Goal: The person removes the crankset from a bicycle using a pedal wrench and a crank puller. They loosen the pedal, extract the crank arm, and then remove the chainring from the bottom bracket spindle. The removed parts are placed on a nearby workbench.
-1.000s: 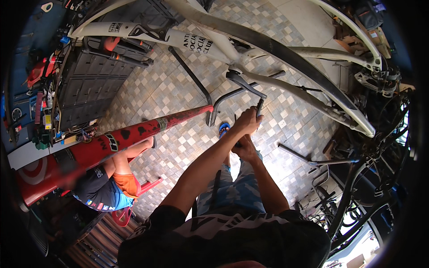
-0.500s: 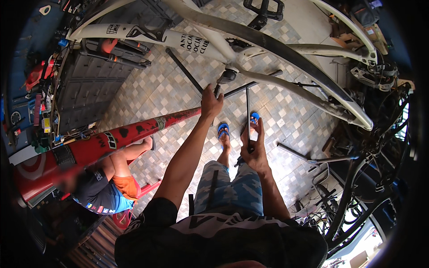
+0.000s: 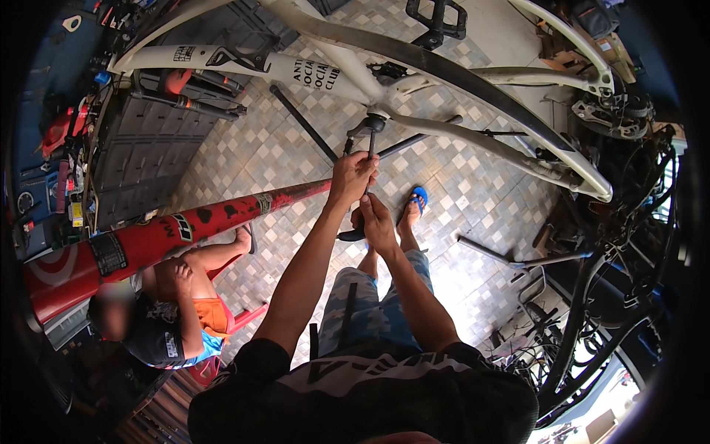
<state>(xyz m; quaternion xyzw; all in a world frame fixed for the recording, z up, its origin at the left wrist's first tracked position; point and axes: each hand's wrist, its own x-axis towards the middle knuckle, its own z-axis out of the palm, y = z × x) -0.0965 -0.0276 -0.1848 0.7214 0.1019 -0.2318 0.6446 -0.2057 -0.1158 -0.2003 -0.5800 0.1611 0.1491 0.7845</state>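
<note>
A white bicycle frame (image 3: pixel 347 79) hangs across the far side. At the underside of its crank area sits a dark round fitting (image 3: pixel 375 123). A thin dark metal rod (image 3: pixel 372 144) runs from this fitting toward me. My left hand (image 3: pixel 352 177) is closed around the rod just below the fitting, beside a short dark arm (image 3: pixel 350 143) that reaches down from it. Farther down, my right hand (image 3: pixel 377 223) is closed on the rod's near end. A curved black piece (image 3: pixel 352 235) sticks out left of my right hand; whether it belongs to the rod I cannot tell.
A red tube (image 3: pixel 222 214) slants in from the left. Behind it a person (image 3: pixel 166 314) sits low. Dark stand legs (image 3: pixel 303 122) spread over the tiled floor (image 3: pixel 473 185). Bike parts (image 3: pixel 614 259) crowd the right; tools (image 3: pixel 66 177) hang at the left.
My right hand has brought the rod leftward, from upright at my right to the fitting. My left hand now closes around it too. The seated person has raised a hand.
</note>
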